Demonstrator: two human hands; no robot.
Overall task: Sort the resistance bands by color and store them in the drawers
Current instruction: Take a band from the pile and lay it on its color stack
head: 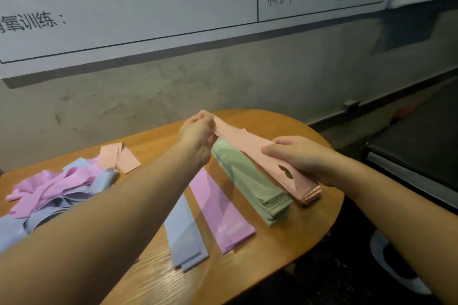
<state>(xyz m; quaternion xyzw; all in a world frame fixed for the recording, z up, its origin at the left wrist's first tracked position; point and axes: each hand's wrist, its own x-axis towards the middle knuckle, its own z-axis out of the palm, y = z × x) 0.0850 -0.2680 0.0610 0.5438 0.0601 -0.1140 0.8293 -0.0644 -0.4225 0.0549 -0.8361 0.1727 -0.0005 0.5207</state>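
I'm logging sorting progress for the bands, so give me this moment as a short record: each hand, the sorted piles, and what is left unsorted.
left hand: pinches the far end of a peach band, lifted above the table
right hand: holds the near part of that band on the peach stack
sorted piles: peach stack, green stack, pink pile, blue pile, side by side
unsorted: tangled pink and blue heap at left, with loose peach bands behind it
drawers: not in view
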